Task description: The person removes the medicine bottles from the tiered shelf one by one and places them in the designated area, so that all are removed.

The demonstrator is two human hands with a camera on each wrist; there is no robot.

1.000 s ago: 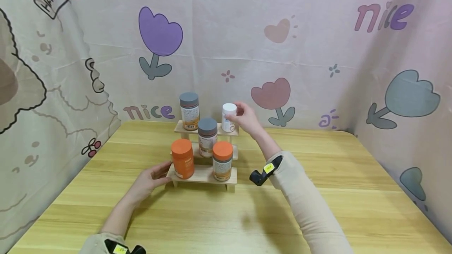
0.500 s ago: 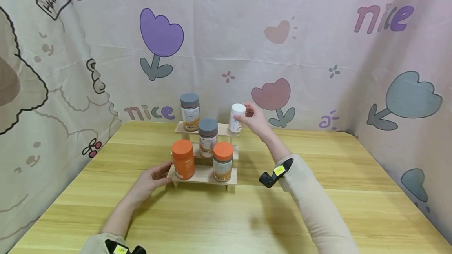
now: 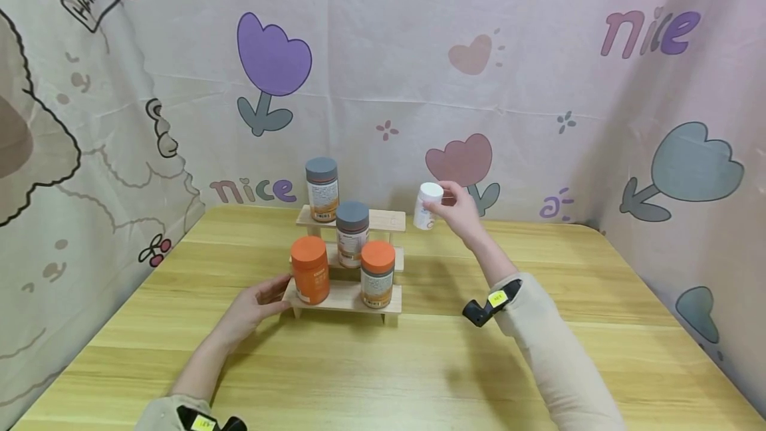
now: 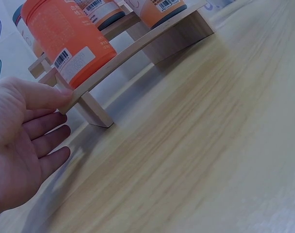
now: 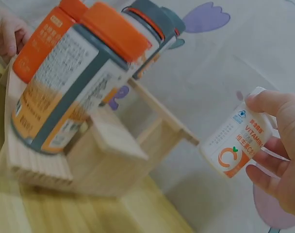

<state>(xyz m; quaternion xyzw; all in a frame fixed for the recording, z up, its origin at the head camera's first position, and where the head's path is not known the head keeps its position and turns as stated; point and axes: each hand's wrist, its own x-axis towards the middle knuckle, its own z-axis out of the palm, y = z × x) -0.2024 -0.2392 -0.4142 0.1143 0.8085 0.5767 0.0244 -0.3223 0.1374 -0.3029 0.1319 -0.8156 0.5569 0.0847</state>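
Cream-and-pink cloth (image 3: 383, 38), printed with flowers and the word "nice", hangs in soft creases behind and beside the bench (image 3: 383, 378). The bench is yellowish, wood-grained and smooth, its front edge out of frame; wide stretches of grain run in front of the stand and off to its right, while the back edge passes close behind.

Beige sleeves cover the forearms, the left sleeve (image 3: 158, 414) mostly cut off at the bottom and the right sleeve (image 3: 550, 344) wrinkled along its length. Pale, straight-edged boards make up the wooden stand (image 3: 344, 294), three steps high, the lowest jutting a little past its leg. Front jars hide much of the middle step.

The two hands are well apart. The left hand (image 4: 21, 141) pinches the lowest step's left corner between thumb and forefinger, its other fingers loose below. The right hand (image 3: 462, 213) grips the white bottle (image 3: 425, 213) in the air, just beyond the top step's right end.

Four round plastic-looking jars stand upright: an orange jar (image 3: 309, 271) and an orange-lidded jar (image 3: 378, 276) in front, one grey-lidded jar (image 3: 352, 235) mid-step, another grey-lidded jar (image 3: 322, 190) top left. In the right wrist view they blur and overlap.

Smallest, the bottle tilts slightly, its label reading "VITAMIN"; the thumb covers part of its cap there.
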